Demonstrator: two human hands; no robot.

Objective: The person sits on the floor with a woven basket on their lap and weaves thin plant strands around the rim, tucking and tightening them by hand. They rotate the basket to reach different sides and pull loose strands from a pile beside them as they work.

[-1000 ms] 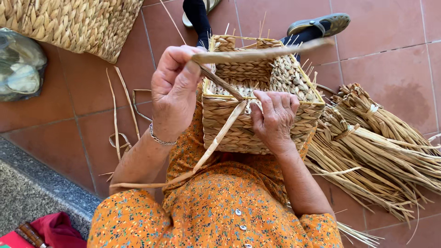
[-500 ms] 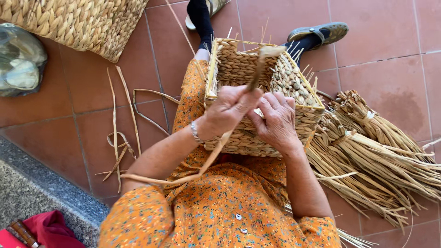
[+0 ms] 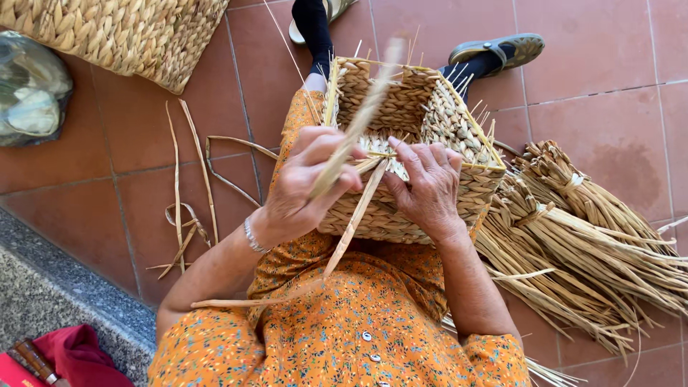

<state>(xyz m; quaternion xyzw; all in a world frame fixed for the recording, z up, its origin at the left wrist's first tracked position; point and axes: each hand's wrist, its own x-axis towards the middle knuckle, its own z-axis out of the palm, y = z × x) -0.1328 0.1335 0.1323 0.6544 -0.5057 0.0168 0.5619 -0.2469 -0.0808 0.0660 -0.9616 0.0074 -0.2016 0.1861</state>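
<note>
Your left hand (image 3: 304,190) grips a straw strand (image 3: 351,136); your right hand (image 3: 428,188) presses the half-woven basket (image 3: 423,115), rim unfinished, stakes protruding.

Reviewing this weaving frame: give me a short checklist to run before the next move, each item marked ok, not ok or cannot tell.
1. Left hand grips the straw strand: ok.
2. Right hand steadies the woven basket at its rim: ok.
3. Basket rests on the lap: ok.
4. Strand is threaded through the weave: cannot tell, fingers hide it.
5. Spare straw bundles lie beside the right arm: ok.
6. Loose strips lie on the tile floor, away from the hands: ok.
</note>
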